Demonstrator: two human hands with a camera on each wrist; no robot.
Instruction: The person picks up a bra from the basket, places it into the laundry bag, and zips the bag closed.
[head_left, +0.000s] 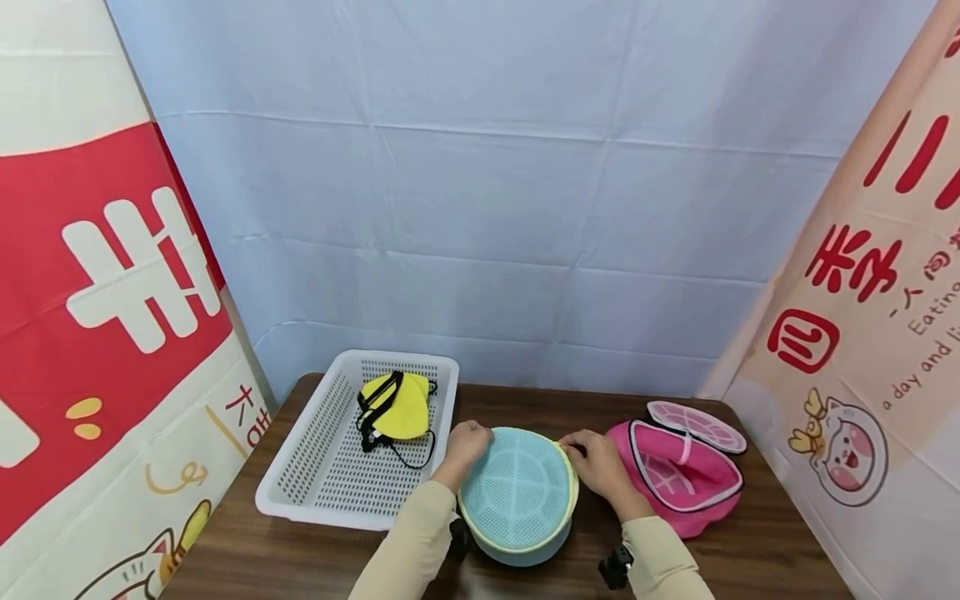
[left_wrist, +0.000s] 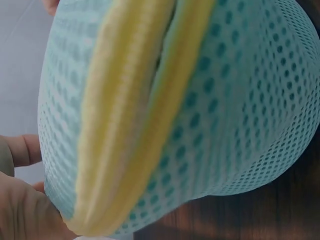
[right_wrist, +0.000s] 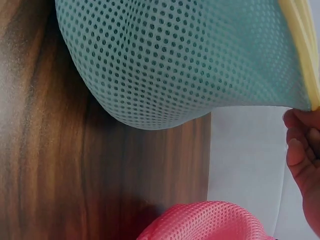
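Note:
A round light-blue mesh laundry bag with a yellow zipper edge stands on the table, its lid side up. At its upper left rim, my left hand pinches the mesh between thumb and fingers. Opposite, my right hand pinches the yellow edge at the upper right. The left wrist view shows the yellow zipper close up, with a narrow dark gap between its bands near the top. In the right wrist view the bag's corner is drawn up toward the fingertips.
A white plastic basket on the left holds a yellow item with black straps. Beside my right hand lies a pink mesh bag, unzipped, its lid folded back. The brown wooden table meets a pale curtain behind.

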